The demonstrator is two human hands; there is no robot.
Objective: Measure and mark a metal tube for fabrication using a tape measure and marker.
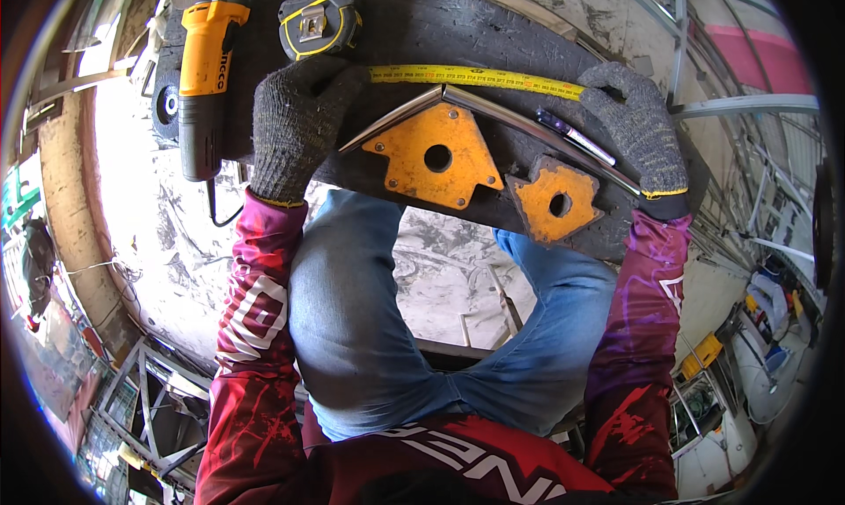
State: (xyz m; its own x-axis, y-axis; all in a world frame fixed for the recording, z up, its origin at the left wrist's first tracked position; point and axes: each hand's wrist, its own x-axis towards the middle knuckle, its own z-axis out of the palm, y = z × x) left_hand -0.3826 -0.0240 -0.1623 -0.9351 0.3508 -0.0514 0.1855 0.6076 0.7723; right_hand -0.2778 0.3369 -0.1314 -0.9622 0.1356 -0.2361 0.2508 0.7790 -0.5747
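Note:
Dark grey knitted gloves cover both my hands. The yellow blade of a tape measure (475, 78) stretches between them, bowed slightly, above two shiny metal bars (537, 128) that meet at a blunt angle. My left hand (299, 122) is closed round the blade's left end, near the tape measure case (319, 23), which lies just beyond it; the join between blade and case is hidden. My right hand (635, 122) pinches the blade's right end, over the right bar. Two orange magnetic welding squares, a larger one (407, 166) and a smaller one (532, 208), lie below the bars.
An orange and black angle grinder (211, 52) rests at the left of the dark board (440, 21), its cord hanging down. A marker pen (576, 137) lies along the right bar. My knees are beneath the board's near edge. Metal frames and lengths (775, 179) crowd the right side.

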